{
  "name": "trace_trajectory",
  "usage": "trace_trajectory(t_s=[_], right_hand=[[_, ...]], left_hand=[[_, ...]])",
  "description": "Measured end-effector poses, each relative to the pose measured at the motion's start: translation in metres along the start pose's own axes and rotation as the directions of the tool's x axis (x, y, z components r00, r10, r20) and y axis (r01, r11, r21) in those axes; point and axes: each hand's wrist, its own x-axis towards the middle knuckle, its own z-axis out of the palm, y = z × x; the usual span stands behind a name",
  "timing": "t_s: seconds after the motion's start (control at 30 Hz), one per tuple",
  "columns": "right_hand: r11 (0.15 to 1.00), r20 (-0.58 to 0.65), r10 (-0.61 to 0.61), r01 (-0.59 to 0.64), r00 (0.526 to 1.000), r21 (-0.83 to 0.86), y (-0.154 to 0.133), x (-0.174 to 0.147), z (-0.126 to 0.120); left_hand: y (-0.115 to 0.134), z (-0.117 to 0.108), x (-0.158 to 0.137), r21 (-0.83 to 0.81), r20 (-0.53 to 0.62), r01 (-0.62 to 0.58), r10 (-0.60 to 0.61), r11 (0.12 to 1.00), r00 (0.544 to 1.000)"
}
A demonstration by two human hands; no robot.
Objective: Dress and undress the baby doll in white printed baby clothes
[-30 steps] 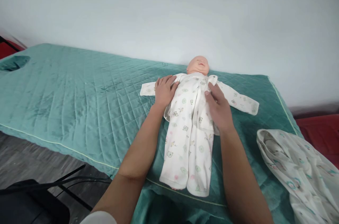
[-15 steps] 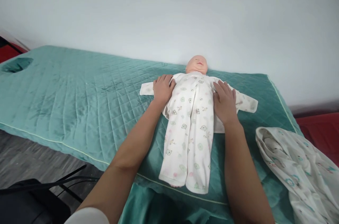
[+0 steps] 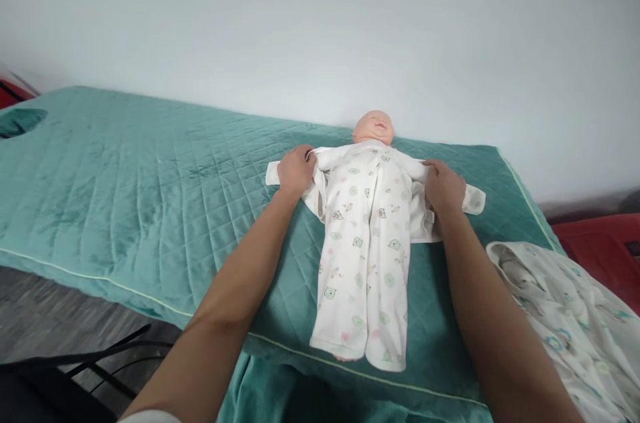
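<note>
Fingers of the left hand point(image 3: 296, 171): bent, grasping the white top point(image 3: 421, 231) near its sleeve, at ten o'clock from the doll's middle. Fingers of the right hand point(image 3: 445, 187): curled, gripping the same top by its other sleeve, between two and three o'clock.

Wall, pale grey point(image 3: 370, 23): ran across at twelve o'clock. Bed, green quilted cover point(image 3: 150, 183): lay along the wall, a hole point(image 3: 20, 123) in it between nine and ten. Doll point(image 3: 350, 256), clothed in white with a small print: lay on its back on the bed, legs toward six, sleeves spread to both sides. Cloth, white, patterned, crumpled point(image 3: 580, 323): four o'clock. Doll's head point(image 3: 373, 128), bare: twelve o'clock, near the wall. Cuff, white point(image 3: 475, 199): three o'clock, just beyond the right hand.
</note>
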Motion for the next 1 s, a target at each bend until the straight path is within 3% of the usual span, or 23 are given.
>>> trace_trajectory(t_s=[0.13,0.23,0.3,0.37,0.47,0.53,0.63,0.83,1.0], right_hand=[[0.998,-0.075,-0.044,0.047,0.996,0.046,-0.009,0.002,-0.008],[0.969,-0.155,-0.192,0.212,0.969,0.129,-0.04,-0.001,-0.018],[0.915,-0.092,-0.321,0.334,0.943,0.226,-0.071,-0.005,-0.024],[0.844,0.068,-0.49,0.453,0.869,0.286,-0.107,-0.009,-0.026],[0.751,0.321,-0.653,0.642,0.686,0.155,-0.159,-0.013,-0.017],[0.685,0.443,-0.644,0.728,0.624,-0.029,-0.186,-0.014,-0.006],[0.6,0.536,-0.604,0.779,0.59,-0.181,-0.212,-0.014,0.016],[0.587,0.641,-0.497,0.77,0.585,-0.248,-0.224,-0.004,0.048],[0.559,0.683,-0.467,0.786,0.562,-0.264,-0.225,0.005,0.04]], left_hand=[[0.004,-0.002,-0.011,-0.021,0.01,-0.052,0.053,0.998,0.999],[0.008,-0.003,-0.016,-0.013,0.026,-0.082,0.082,0.997,0.996],[0.01,-0.003,-0.016,0.008,0.03,-0.082,0.082,0.997,0.996],[0.01,-0.003,-0.016,0.028,0.027,-0.076,0.075,0.997,0.997],[0.011,-0.003,-0.015,0.048,0.035,-0.065,0.063,0.997,0.997],[0.013,-0.005,-0.015,0.06,0.046,-0.065,0.062,0.996,0.997],[0.014,-0.008,-0.016,0.08,0.066,-0.062,0.057,0.995,0.996],[0.014,-0.005,-0.014,0.125,0.089,-0.07,0.059,0.99,0.994],[0.013,-0.006,-0.014,0.123,0.089,-0.045,0.034,0.991,0.995]])
